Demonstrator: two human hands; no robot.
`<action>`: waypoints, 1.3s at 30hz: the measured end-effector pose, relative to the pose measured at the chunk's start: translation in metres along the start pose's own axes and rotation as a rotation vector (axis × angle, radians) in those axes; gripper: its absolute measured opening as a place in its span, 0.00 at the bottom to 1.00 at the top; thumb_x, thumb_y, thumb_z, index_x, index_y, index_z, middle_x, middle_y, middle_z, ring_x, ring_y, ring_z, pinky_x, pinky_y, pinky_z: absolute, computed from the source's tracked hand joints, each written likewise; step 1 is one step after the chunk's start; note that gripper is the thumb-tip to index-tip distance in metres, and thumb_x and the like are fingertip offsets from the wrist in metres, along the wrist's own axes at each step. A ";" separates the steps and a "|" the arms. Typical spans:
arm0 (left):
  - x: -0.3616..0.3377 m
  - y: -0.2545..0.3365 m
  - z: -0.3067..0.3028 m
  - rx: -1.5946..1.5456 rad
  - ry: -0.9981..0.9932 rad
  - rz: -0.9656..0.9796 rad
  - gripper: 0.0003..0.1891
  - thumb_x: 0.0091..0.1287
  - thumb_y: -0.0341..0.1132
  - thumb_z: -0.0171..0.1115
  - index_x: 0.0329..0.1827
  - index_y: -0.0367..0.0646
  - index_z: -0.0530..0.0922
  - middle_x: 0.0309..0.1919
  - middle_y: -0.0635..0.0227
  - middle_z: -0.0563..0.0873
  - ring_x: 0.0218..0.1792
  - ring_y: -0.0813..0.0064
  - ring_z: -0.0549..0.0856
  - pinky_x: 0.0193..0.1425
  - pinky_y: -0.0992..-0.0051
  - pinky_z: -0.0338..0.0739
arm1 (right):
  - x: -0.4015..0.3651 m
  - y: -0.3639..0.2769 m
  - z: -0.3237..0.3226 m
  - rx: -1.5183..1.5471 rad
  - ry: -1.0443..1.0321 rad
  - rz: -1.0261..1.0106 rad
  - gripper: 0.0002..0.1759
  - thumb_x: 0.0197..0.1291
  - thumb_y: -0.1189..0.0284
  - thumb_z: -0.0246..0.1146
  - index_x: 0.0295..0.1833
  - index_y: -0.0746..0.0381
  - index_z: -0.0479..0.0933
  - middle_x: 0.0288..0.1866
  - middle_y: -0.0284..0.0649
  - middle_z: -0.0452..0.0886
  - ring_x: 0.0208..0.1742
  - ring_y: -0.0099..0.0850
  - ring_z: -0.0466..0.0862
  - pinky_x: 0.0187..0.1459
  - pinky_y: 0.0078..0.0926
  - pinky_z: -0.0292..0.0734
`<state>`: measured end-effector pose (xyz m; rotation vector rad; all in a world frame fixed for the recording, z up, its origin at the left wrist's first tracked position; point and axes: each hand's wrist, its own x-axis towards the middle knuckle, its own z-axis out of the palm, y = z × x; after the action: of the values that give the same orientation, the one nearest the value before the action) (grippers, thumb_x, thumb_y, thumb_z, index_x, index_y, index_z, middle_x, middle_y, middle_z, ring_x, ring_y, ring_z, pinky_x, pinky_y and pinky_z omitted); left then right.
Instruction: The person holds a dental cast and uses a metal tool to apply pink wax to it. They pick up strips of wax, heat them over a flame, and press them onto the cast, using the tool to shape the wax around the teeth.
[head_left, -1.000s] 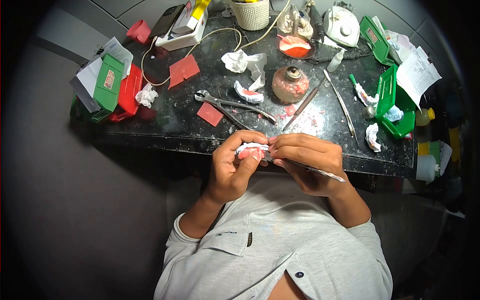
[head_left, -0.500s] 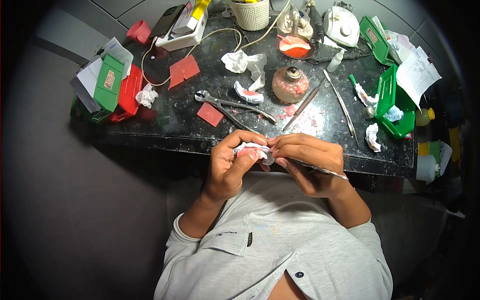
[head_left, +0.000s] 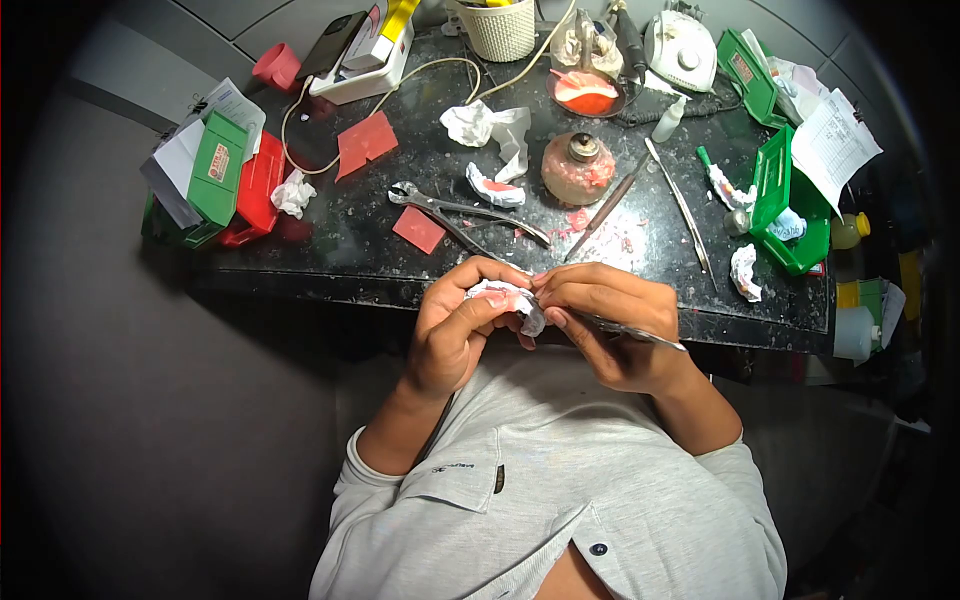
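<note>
Evidently the work is well under way but not finished, to judge by how the pink material is already sitting on the curved white plaster-like piece (head_left: 517, 298). The left hand (head_left: 450, 335) is holding that piece in front of the bench's near edge, its thumb pressing on the near face and its fingers curling around the far side, so they are clamping it between them. The right hand (head_left: 615, 315) is closing its fingers and thumb together around a slim metal tool (head_left: 642, 333), whose outer end is pointing away to the right. Its fingertips are meeting the left fingers beside the piece; whether the tool's working end is touching the pink is staying hidden behind them.

Pink scraps (head_left: 579, 220) are lying on the dark speckled bench (head_left: 335, 240), suggesting that some trimming is already done. What is left on the held piece is hard to tell, since the fingers are covering much of its surface. A second curved white piece with a pink patch (head_left: 496, 190) is resting behind the hands, near the long-handled steel pliers (head_left: 427, 203) and the round glass jar with a metal cap (head_left: 577, 178). A small square pink sheet (head_left: 418, 230) and a larger notched pink sheet (head_left: 368, 142) are lying flat to the left, seemingly spare stock.
</note>
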<state>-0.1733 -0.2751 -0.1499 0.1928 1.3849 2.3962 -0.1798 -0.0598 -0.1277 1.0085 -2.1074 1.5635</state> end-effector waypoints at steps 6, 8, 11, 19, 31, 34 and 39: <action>0.002 0.000 -0.001 -0.017 0.002 -0.026 0.16 0.73 0.30 0.52 0.56 0.26 0.76 0.46 0.48 0.87 0.42 0.63 0.91 0.42 0.63 0.90 | 0.001 0.004 0.002 0.012 0.048 0.020 0.07 0.57 0.86 0.72 0.42 0.70 0.85 0.41 0.48 0.89 0.42 0.39 0.91 0.44 0.30 0.87; 0.001 0.000 0.000 -0.019 0.001 -0.031 0.16 0.74 0.30 0.52 0.57 0.26 0.76 0.45 0.49 0.88 0.42 0.63 0.91 0.41 0.64 0.90 | 0.001 0.004 0.001 0.022 0.046 0.009 0.07 0.58 0.85 0.72 0.42 0.70 0.85 0.40 0.48 0.89 0.42 0.39 0.91 0.44 0.30 0.87; 0.001 0.002 0.003 -0.016 0.009 -0.045 0.13 0.76 0.30 0.53 0.56 0.30 0.77 0.43 0.54 0.87 0.41 0.69 0.89 0.44 0.68 0.88 | 0.001 0.004 0.003 0.029 0.047 0.008 0.07 0.57 0.86 0.73 0.42 0.70 0.85 0.41 0.47 0.89 0.42 0.40 0.91 0.44 0.30 0.87; 0.000 0.002 0.007 0.082 0.026 -0.009 0.12 0.74 0.29 0.55 0.55 0.30 0.78 0.42 0.56 0.87 0.40 0.72 0.88 0.44 0.71 0.87 | 0.002 0.002 0.003 0.009 0.018 -0.008 0.11 0.53 0.86 0.75 0.43 0.70 0.85 0.42 0.48 0.88 0.44 0.41 0.91 0.46 0.32 0.87; 0.001 -0.001 0.003 0.156 0.027 0.034 0.14 0.73 0.29 0.52 0.55 0.26 0.78 0.48 0.50 0.87 0.41 0.65 0.91 0.42 0.66 0.90 | -0.001 0.006 0.000 -0.016 -0.021 0.001 0.13 0.53 0.86 0.74 0.45 0.70 0.84 0.44 0.48 0.88 0.44 0.42 0.91 0.46 0.31 0.86; 0.002 0.001 0.003 0.101 0.019 -0.006 0.15 0.74 0.29 0.53 0.56 0.26 0.77 0.48 0.49 0.87 0.42 0.64 0.91 0.42 0.65 0.91 | 0.000 0.007 0.000 -0.011 -0.007 0.005 0.11 0.54 0.86 0.74 0.44 0.70 0.85 0.43 0.48 0.88 0.43 0.41 0.91 0.45 0.31 0.86; 0.003 0.002 0.003 -0.008 -0.027 -0.051 0.14 0.78 0.32 0.55 0.58 0.29 0.77 0.45 0.53 0.88 0.42 0.69 0.90 0.45 0.68 0.88 | 0.001 0.006 0.003 -0.037 0.110 0.055 0.07 0.58 0.85 0.72 0.43 0.70 0.85 0.42 0.48 0.89 0.41 0.39 0.91 0.43 0.30 0.86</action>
<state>-0.1753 -0.2724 -0.1467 0.1846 1.3525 2.3488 -0.1841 -0.0616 -0.1322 0.8393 -2.0969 1.5620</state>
